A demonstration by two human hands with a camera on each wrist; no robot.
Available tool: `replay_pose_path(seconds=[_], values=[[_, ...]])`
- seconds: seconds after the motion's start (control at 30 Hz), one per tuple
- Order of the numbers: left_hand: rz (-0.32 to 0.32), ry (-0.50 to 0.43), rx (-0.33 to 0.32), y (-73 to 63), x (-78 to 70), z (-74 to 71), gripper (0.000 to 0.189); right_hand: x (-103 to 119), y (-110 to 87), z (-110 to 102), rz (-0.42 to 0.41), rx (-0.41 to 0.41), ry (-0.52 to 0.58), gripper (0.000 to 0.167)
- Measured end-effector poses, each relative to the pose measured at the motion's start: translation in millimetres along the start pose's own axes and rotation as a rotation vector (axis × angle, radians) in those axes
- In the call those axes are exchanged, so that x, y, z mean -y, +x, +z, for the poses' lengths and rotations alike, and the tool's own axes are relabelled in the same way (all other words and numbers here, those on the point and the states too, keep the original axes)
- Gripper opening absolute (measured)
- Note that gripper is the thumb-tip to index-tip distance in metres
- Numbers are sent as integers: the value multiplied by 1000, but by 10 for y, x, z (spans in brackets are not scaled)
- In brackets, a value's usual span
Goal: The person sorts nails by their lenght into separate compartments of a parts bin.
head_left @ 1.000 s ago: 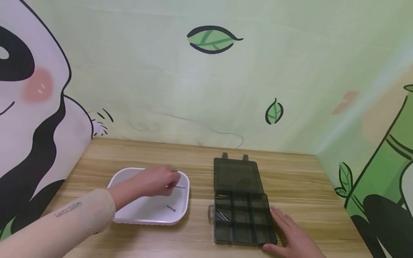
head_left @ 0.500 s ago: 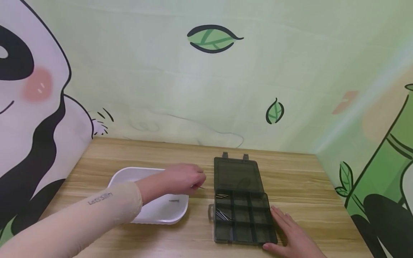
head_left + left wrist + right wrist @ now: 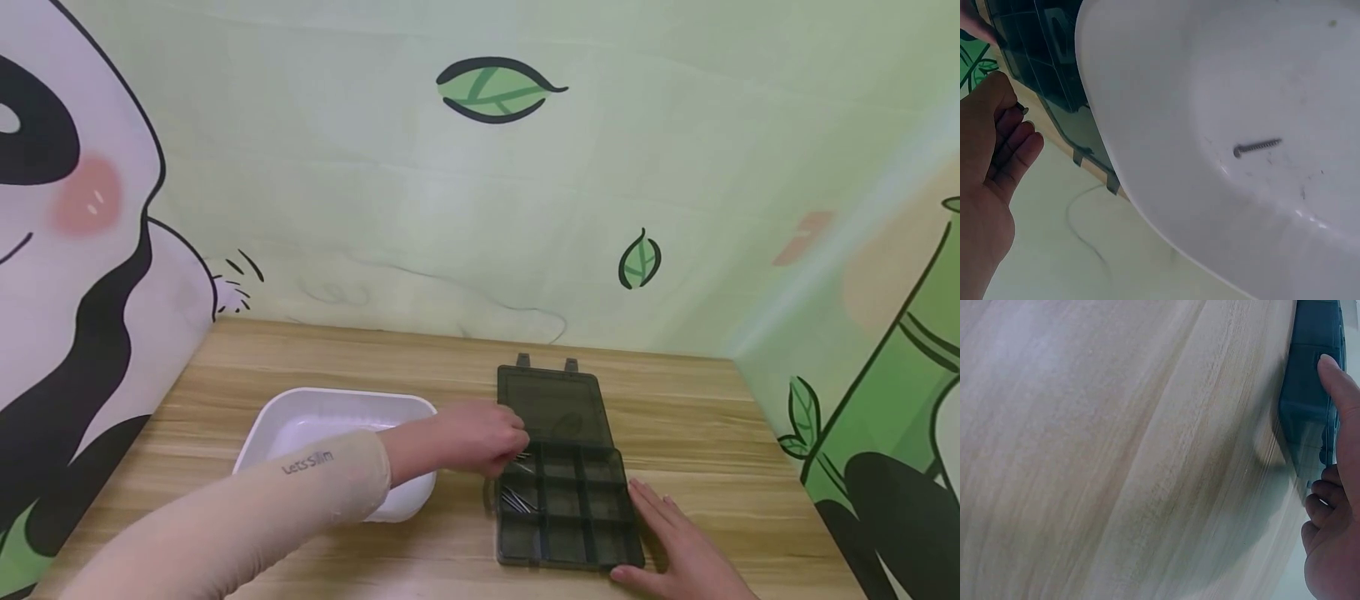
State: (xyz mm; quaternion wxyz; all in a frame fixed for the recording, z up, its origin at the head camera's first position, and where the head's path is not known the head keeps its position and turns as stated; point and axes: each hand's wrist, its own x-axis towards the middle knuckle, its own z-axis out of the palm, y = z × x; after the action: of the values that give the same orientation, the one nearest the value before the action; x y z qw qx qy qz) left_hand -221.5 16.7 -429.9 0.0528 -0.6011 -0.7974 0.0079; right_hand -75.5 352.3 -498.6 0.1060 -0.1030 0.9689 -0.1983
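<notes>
My left hand is over the back-left corner of a dark, see-through compartment box. Its thumb and curled fingers pinch a screw, whose head peeks out in the left wrist view; the fingers hide most of it. Several screws lie in the middle-left compartment, and more show in the back-left one, partly behind the hand. My right hand holds the box's front right corner, thumb at the front wall and fingers along the right side. A single screw lies in the white tray.
The box's lid is swung back flat on the wooden table, its two latches towards the wall. Left of the box stands the tray, partly under the left forearm's sleeve. A printed green backdrop closes off the back and sides.
My left hand has carried a screw rightwards out of the white tray to the box's back-left compartment. The right hand and the box have stayed in place.
</notes>
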Motion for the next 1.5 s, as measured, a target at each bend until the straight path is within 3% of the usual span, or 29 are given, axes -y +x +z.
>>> replay_pose_path(seconds=[0.2, 0.47, 0.67, 0.87, 1.03, 1.2, 1.33, 1.5], values=[[-4, -39, 33, 82, -66, 86, 16, -10, 5, 14, 13, 4, 2, 117], [13, -24, 17, 126, -115, 284, 14, -8, 2, 19, 21, -2, 4, 117], [20, -31, -3, 142, -149, 332, 14, -10, 8, 17, 0, -17, 3, 115], [3, -48, 16, 136, -162, 352, 12, -11, 11, 19, -9, -21, 4, 115], [-3, -82, 18, 88, -122, 281, 8, -10, 16, 18, 0, -4, 5, 116], [-23, -70, 13, -23, -30, 75, 8, -18, 16, 13, -11, 0, 5, 115], [-70, -105, 28, -150, 72, -60, 8, -27, 12, 17, -14, -2, 4, 115], [-100, -113, -4, -347, 197, -131, 11, -30, 3, 21, 14, 19, 16, 117]])
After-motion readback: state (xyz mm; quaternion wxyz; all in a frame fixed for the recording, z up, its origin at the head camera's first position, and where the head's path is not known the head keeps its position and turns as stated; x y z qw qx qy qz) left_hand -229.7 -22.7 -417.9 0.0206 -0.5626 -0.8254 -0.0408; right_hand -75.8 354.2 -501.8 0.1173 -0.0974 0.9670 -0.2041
